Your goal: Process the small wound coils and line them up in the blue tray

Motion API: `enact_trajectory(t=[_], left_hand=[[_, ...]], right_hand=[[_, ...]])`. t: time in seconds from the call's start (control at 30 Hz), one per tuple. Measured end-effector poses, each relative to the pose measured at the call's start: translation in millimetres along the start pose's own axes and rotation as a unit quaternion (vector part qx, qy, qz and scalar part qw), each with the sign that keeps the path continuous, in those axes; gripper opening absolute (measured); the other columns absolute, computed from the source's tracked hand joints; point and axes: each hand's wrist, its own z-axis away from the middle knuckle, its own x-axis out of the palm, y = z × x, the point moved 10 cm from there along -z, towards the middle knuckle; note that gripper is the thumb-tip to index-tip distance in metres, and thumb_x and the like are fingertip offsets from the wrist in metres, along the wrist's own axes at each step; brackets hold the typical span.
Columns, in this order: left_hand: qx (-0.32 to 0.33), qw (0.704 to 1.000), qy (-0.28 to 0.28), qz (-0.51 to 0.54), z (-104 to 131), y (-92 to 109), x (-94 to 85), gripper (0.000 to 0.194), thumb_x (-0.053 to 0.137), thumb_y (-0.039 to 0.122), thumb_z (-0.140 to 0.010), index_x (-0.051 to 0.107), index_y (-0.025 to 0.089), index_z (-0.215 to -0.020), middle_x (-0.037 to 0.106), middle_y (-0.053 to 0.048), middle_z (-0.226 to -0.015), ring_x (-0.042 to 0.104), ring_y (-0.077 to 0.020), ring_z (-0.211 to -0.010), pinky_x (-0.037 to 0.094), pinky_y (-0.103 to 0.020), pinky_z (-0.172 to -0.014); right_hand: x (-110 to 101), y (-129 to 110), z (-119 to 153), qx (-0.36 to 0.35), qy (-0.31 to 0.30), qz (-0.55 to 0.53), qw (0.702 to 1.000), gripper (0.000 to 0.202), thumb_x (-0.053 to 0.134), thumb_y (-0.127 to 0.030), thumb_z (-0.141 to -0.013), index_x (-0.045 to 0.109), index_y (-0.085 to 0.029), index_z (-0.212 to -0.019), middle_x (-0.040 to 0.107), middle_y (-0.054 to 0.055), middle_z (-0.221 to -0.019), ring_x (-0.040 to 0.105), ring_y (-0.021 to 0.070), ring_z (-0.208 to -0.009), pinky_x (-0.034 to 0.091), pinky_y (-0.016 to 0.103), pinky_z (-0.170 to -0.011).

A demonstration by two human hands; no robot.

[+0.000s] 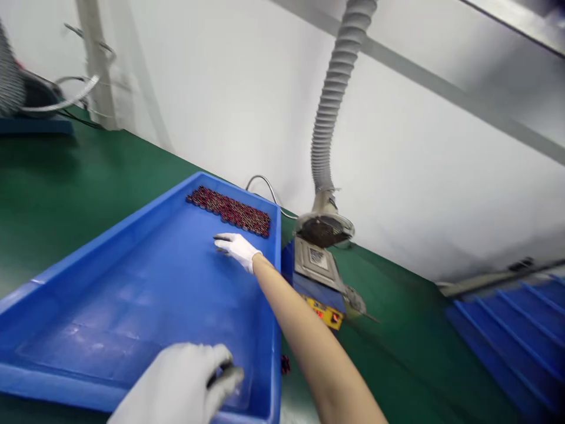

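My right hand [238,248], in a white glove with darkened fingertips, reaches over the floor of a large blue tray [145,288]. Its fingers are stretched out and hold nothing visible. Just beyond them, a block of small dark-red round parts [232,209] stands in close rows against the tray's far end. My left hand [189,377], also white-gloved, is low in the view over the tray's near edge. Its fingers curl in towards the thumb, and the dark spot between them is too unclear to name.
Right of the tray stands a blue machine [318,268] with a metal top and yellow panel, under a ribbed exhaust hose [333,106]. A few dark-red pieces [285,364] lie beside the tray on the green table [388,341]. Blue trays [512,341] are at far right.
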Motion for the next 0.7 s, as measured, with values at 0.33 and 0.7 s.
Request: enact_trajectory(t=[0.33,0.7], left_hand=[[0.007,0.958,-0.017,-0.286,4.8,10.4,13.9,0.058,0.021,0.003,-0.08,0.054,0.022,-0.124,0.059,-0.011,-0.124,0.064,-0.0334,-0.094,0.049,-0.045,-0.076],[0.01,0.971,0.148,-0.186,-1.3,32.5,-22.5,0.035,0.036,0.036,-0.088,0.066,0.022,-0.1,0.072,-0.008,-0.089,0.067,-0.0267,-0.071,0.047,-0.034,-0.064]], right_hand=[[-45.4,21.7,258.6,-0.018,0.093,0.063,0.994,0.019,0.05,-0.025,-0.084,0.065,-0.027,-0.096,0.064,0.004,-0.107,0.059,0.0194,-0.1,0.045,0.031,-0.092],[-63.2,69.8,267.1,0.035,0.208,-0.1,0.972,0.005,0.063,-0.016,-0.074,0.06,-0.018,-0.078,0.067,0.005,-0.086,0.063,0.0184,-0.083,0.05,0.033,-0.079]])
